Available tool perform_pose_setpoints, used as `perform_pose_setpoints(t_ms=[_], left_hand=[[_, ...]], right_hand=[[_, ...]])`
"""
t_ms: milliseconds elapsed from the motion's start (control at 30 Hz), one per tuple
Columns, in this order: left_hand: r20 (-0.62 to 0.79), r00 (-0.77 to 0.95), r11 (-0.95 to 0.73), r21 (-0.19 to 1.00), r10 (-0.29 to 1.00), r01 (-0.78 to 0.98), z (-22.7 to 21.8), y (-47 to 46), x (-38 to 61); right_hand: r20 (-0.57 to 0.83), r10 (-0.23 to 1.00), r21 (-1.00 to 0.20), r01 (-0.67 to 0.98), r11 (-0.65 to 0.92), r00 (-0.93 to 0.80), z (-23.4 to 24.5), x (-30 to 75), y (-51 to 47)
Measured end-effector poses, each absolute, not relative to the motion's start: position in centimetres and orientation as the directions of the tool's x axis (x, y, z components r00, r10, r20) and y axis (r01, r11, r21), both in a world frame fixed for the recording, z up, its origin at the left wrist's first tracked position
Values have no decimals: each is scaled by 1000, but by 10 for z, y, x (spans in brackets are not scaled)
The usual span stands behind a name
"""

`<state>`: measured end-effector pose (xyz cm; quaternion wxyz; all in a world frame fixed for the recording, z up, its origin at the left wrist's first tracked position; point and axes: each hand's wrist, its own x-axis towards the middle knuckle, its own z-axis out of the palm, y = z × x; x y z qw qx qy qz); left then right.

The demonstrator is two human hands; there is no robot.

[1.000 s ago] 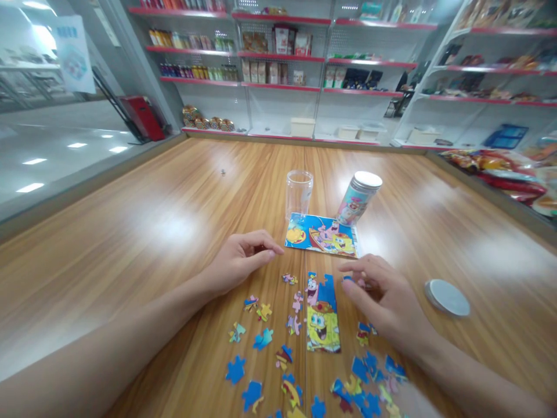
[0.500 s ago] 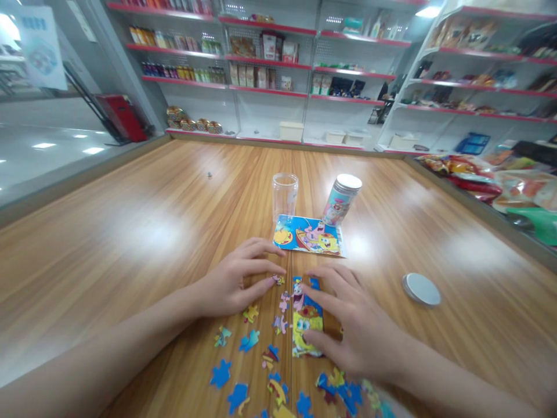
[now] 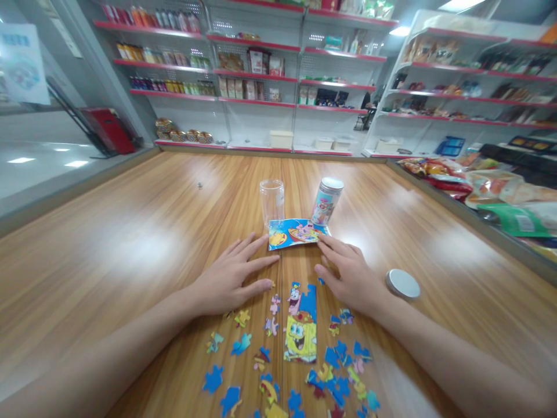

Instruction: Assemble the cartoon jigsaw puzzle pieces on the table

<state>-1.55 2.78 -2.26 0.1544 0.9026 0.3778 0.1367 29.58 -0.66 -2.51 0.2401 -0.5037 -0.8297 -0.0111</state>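
My left hand point(image 3: 235, 277) rests on the table with its fingers spread, its fingertips beside the left edge of a picture card point(image 3: 289, 233). That card shows cartoon figures on blue, and my right hand point(image 3: 346, 270) touches its right end with the fingertips, thumb apart. Between my hands lies a joined section of jigsaw puzzle point(image 3: 301, 325) with a yellow and a pink cartoon figure. Loose puzzle pieces lie around it: a pink piece point(image 3: 275, 304) just left, a yellow piece point(image 3: 242, 317) below my left hand, and several blue ones point(image 3: 339, 389) at the lower right.
Behind the card stand a clear empty jar point(image 3: 272, 203) and a printed canister point(image 3: 327, 202) with a silver lid. A round metal lid point(image 3: 403, 283) lies right of my right hand. Packaged goods point(image 3: 491, 186) sit beyond the table's right edge; stocked shelves point(image 3: 256, 72) line the back.
My right hand has moved off the joined puzzle section, forward to the card, whose right end has shifted. My left hand has spread its fingers near the card. The camera view has shifted slightly.
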Motion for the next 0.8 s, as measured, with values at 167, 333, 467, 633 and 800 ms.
perform_pose_setpoints(t_ms=[167,333,467,633,800], left_hand=[[193,636,-630,510,747,586,-26,31,-17],[258,-11,-227,871,966,436,-37,68,-21],[235,-267,-89,881,935,464,-35,129,-15],[182,-417,54,868,891,494,-25,199,13],[209,-257,-47,852,943,521,-23,240,37]], right_hand=[[490,809,-239,842,483,-325,-25,297,-3],[510,815,-347,802,487,-275,-23,295,-3],[530,827,-647,720,251,189,-18,304,27],[403,872,-805,561,193,278,-24,308,98],[364,900,-803,571,172,241,-37,293,124]])
